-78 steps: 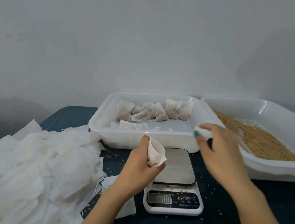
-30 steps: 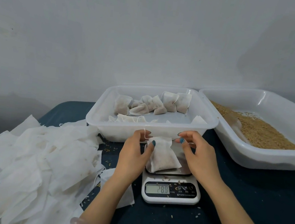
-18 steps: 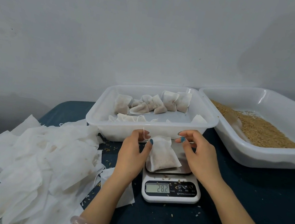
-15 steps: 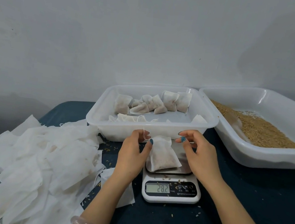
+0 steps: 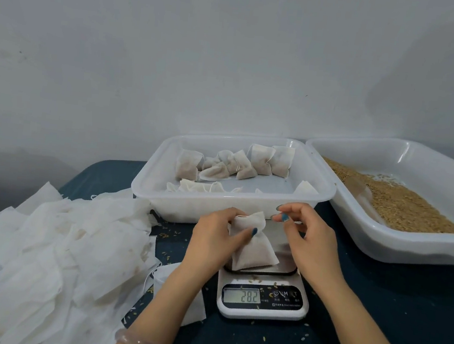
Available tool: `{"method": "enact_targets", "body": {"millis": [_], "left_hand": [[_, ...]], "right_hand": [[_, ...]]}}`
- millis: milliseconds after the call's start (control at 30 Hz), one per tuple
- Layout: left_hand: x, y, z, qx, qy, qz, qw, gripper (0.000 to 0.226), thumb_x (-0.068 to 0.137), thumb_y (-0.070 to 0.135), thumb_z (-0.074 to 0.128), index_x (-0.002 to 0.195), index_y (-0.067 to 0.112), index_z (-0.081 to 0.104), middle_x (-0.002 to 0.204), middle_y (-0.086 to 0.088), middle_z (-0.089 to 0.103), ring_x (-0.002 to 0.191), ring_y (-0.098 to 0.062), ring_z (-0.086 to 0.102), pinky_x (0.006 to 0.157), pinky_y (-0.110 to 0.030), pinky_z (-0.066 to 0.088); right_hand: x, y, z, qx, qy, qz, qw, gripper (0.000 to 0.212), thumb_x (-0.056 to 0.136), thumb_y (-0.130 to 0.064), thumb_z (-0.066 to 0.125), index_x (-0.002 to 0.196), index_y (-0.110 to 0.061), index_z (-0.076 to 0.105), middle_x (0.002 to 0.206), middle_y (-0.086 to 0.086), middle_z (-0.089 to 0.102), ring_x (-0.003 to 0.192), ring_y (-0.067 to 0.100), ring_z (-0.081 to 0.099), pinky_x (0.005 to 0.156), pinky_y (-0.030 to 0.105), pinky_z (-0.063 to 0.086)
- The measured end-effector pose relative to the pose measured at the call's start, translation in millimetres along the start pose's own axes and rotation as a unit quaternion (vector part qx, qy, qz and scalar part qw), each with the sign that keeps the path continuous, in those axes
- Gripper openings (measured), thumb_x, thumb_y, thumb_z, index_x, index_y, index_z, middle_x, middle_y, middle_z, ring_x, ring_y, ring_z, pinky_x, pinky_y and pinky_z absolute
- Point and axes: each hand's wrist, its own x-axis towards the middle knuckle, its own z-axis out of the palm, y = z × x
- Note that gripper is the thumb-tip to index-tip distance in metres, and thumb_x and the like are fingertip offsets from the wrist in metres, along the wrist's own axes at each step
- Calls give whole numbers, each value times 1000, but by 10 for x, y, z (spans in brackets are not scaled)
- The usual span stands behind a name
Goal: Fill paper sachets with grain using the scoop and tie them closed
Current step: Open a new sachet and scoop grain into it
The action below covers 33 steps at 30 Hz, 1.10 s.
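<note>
A filled white paper sachet (image 5: 255,248) lies on the steel plate of a small white kitchen scale (image 5: 262,300) whose display reads 28.2. My left hand (image 5: 213,241) grips the sachet's gathered neck, thumb laid across its front. My right hand (image 5: 304,237) is just right of the neck, its fingertips pinched together as on the thin drawstring, which is too fine to make out. A clear scoop (image 5: 362,194) lies half buried in the brown grain (image 5: 403,206) in the right-hand tray.
A white tray (image 5: 322,192) behind the scale holds several tied sachets. The grain tray (image 5: 409,249) sits at the right. A heap of empty paper sachets (image 5: 50,250) covers the left of the dark blue table. Loose grains lie scattered around the scale.
The sachet, held in my left hand 2.6 s ago, now rests on the scale. Since half a second ago its neck has been gathered tighter, with my left thumb across the bag.
</note>
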Motion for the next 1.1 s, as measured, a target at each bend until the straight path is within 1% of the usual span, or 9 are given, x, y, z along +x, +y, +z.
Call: {"method": "enact_targets", "body": {"millis": [100, 200, 433, 500, 600, 700, 833, 1000, 1100], "left_hand": [[37, 118, -140, -69, 12, 49, 996, 15, 84, 27, 77, 82, 39, 69, 65, 31, 60, 60, 7, 51, 57, -11, 36], [204, 290, -327, -98, 44, 82, 991, 22, 83, 26, 78, 81, 43, 65, 63, 31, 58, 56, 6, 47, 56, -8, 35], [899, 450, -560, -102, 125, 48, 986, 6, 89, 19, 68, 85, 16, 71, 69, 5, 70, 63, -5, 64, 67, -30, 55], [1038, 392, -528, -81, 128, 45, 987, 7, 89, 17, 67, 84, 14, 72, 74, 2, 72, 59, -1, 56, 61, -27, 48], [1145, 241, -433, -13, 101, 37, 994, 9, 90, 17, 67, 89, 12, 75, 77, 1, 70, 64, -2, 56, 59, -13, 36], [1169, 55, -344, 93, 14, 13, 995, 14, 90, 21, 67, 80, 12, 72, 62, 5, 56, 66, -15, 52, 52, -18, 31], [1176, -53, -351, 239, -115, -13, 964, 25, 91, 37, 65, 83, 15, 71, 67, 5, 55, 65, -10, 47, 53, -23, 29], [1089, -64, -424, 197, -118, -12, 973, 40, 98, 41, 55, 66, 17, 60, 62, 3, 51, 70, -18, 50, 57, -31, 32], [922, -45, -507, 166, -72, 25, 983, 26, 97, 42, 58, 91, 23, 75, 88, 10, 69, 88, -8, 58, 69, -27, 43]], "right_hand": [[6, -1, -5, 6, 11, -7, 1000, 31, 94, -12, 58, 97, -43, 58, 92, -23, 69, 89, -7, 61, 73, 14, 43], [11, -3, -6, 19, 22, -9, 1000, 30, 94, -12, 59, 96, -41, 59, 92, -22, 69, 89, -4, 63, 72, 14, 43], [1, 7, -11, 28, 29, -11, 999, 33, 93, -6, 57, 93, -38, 61, 95, -33, 66, 96, 7, 61, 78, 21, 47], [7, 8, -8, 24, 27, -11, 999, 34, 92, -5, 56, 93, -38, 61, 94, -33, 66, 98, 7, 61, 82, 24, 48], [2, 4, 2, 8, 20, -19, 1000, 34, 91, -4, 56, 94, -37, 63, 96, -34, 64, 102, 4, 59, 87, 29, 50], [-5, 3, 6, -6, 18, -29, 999, 33, 91, -6, 57, 93, -38, 64, 96, -35, 63, 102, 2, 57, 89, 30, 50], [-6, 17, 3, -13, 14, -25, 1000, 32, 92, -7, 57, 92, -39, 64, 96, -33, 64, 103, 1, 57, 90, 31, 50], [2, 22, -10, -15, 13, -18, 1000, 33, 92, -7, 57, 92, -39, 64, 91, -27, 67, 101, 0, 56, 89, 30, 50], [1, 14, 0, -17, 12, -17, 1000, 33, 91, -5, 57, 94, -37, 65, 92, -25, 68, 102, 1, 56, 91, 32, 49]]}}
